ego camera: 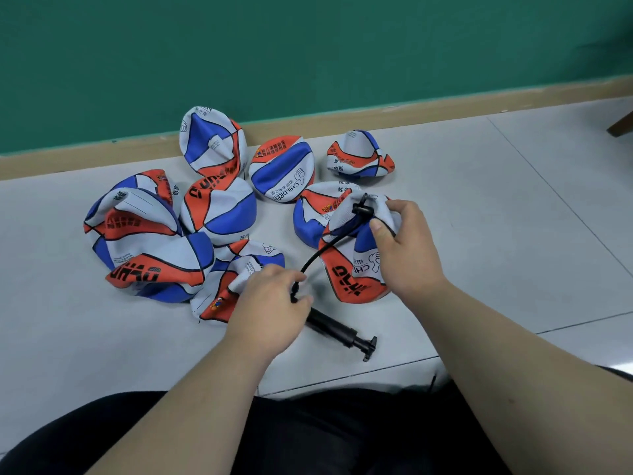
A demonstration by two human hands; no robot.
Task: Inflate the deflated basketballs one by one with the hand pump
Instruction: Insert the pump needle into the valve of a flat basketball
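**Q:** Condition of the fingers on the right hand?

**A:** Curled and clamped on the crumpled top of the red, white and blue deflated basketball. That ball rests on the grey tiled floor.

**Q:** And the left hand?

**A:** Finger and thumb are together, pinching the lower end of the thin black rubber hose. The hose arcs up to the ball's top. The black plastic hand pump lies flat on the floor, partly under that hand. More deflated balls lie to the left and behind.
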